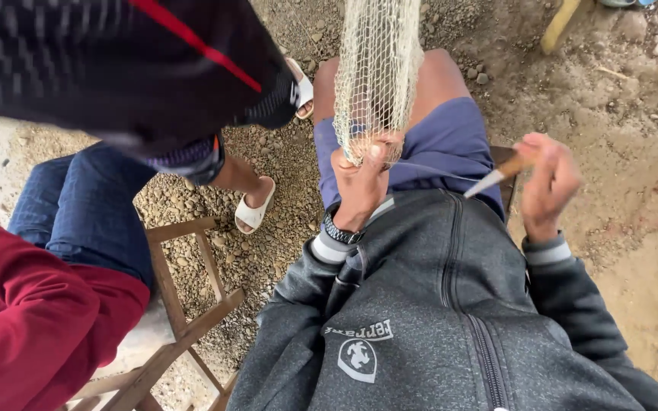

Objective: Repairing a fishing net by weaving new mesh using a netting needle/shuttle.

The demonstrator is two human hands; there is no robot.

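Observation:
A cream mesh fishing net (378, 68) hangs down from the top of the view over my lap. My left hand (363, 179) grips the net's lower end between thumb and fingers, wrist turned up, with a dark watch (342, 230) on it. My right hand (546, 183) is closed on a wooden netting needle (500, 173) whose pale tip points left toward the net. A thin line (436, 171) runs from the net to the needle. I wear a grey zip jacket (436, 320) and blue shorts (451, 141).
Another person sits close on my left in jeans (85, 209), a red sleeve (32, 320) and white sandals (255, 209), on a wooden chair (192, 304). A dark cap (116, 68) fills the top left. The ground is gravel and dirt (618, 114).

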